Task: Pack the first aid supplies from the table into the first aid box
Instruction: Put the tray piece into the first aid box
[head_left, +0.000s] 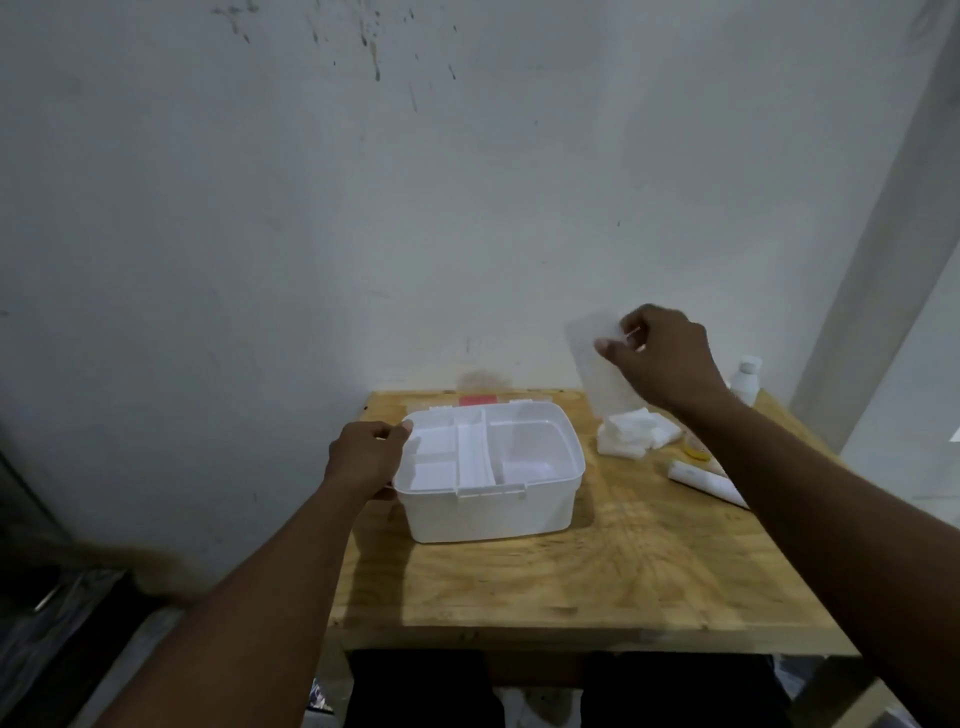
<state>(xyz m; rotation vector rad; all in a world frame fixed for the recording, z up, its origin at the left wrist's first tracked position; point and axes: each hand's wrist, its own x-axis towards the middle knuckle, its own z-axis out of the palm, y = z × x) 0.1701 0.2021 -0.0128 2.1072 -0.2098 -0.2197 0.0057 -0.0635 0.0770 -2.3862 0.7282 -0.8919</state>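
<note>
Right hand (660, 358) pinches a translucent white packet (597, 358), long axis upright, above the gauze pile (636, 431), right of the open first aid box (493, 514), whose left wall the left hand (366, 457) grips.

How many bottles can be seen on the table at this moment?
1. A small white bottle stands upright at the far right corner of the table, behind the right hand. The right forearm covers part of that side, so another could be hidden.

My light plywood surface (597, 571) carries an open white plastic box (488, 512) far left, white gauze pads (631, 434), a white tube (706, 480) and a small white bottle (746, 379) far right.
</note>
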